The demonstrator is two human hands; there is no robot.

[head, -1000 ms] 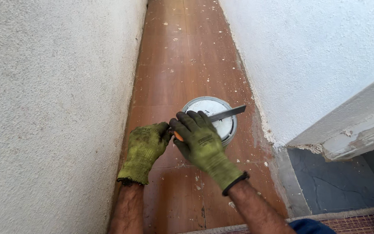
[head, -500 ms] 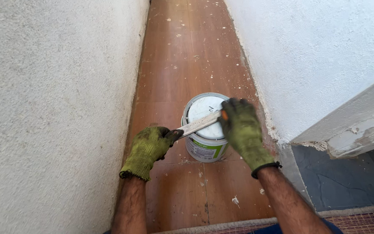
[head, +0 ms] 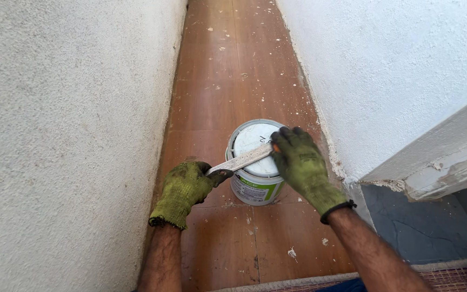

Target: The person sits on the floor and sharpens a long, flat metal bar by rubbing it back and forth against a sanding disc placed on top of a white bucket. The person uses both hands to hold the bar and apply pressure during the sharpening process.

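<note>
Presently: scraper blade, stiff, flat, across the paint can lid. Right hand grips its handle; left hand pinches its tip. Can likely heavy; hold by its wall.

Rough white walls flank a brown floor — paint-flecked (mostly along the right edge) — beside a chipped ledge.

Mottled yellow-green gloves, darkened at the fingertips, cover the left hand and right hand above a white-lidded paint can with a white and green label. A pale grey, paint-crusted blade with an orange spot at its grip crosses the lid. White flecks speckle the reddish-brown floor between off-white stippled walls.
</note>
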